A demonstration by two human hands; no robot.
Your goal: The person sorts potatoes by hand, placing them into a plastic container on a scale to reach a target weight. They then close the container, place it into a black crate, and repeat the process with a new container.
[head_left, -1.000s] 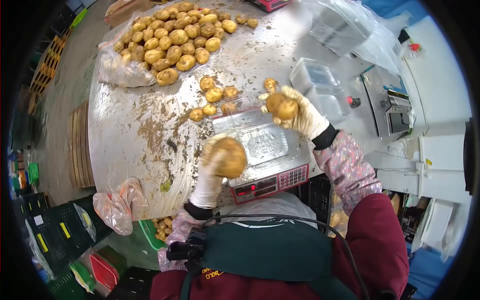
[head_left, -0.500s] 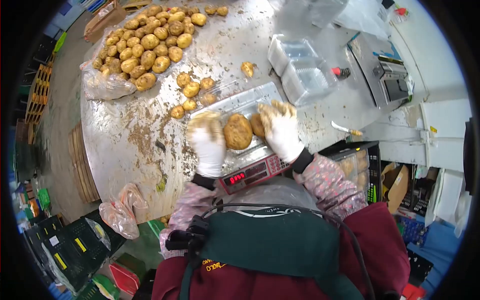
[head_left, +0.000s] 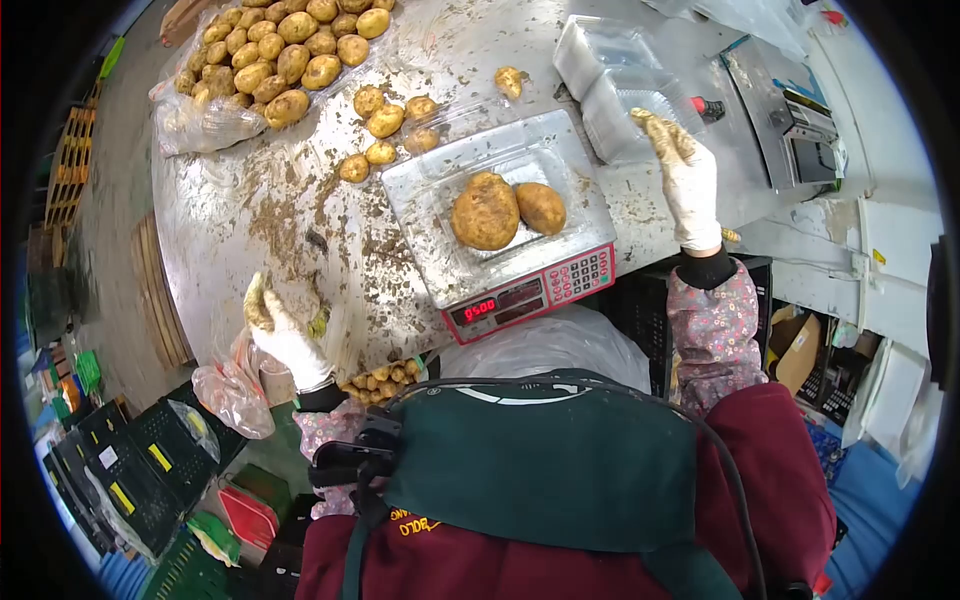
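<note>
Two potatoes, a large one (head_left: 486, 211) and a smaller one (head_left: 541, 208), lie side by side in a clear plastic tray on a scale (head_left: 520, 300) with a lit red display. My left hand (head_left: 283, 335), in a soiled white glove, is off to the scale's left, above a crumpled plastic bag, fingers apart and holding nothing. On the right, my gloved right hand (head_left: 680, 175) is raised beside the stacked clear trays (head_left: 625, 100), its fingers extended with nothing in them.
A large potato heap (head_left: 290, 50) on plastic fills the back left. Several loose potatoes (head_left: 385, 121) lie behind the scale. A black device (head_left: 790, 130) stands at right. A potato-filled container (head_left: 385, 382) sits below the table's front edge.
Both hands have left the potatoes on the scale, the left toward the lower left, the right toward the clear trays. The scale's display reading has changed.
</note>
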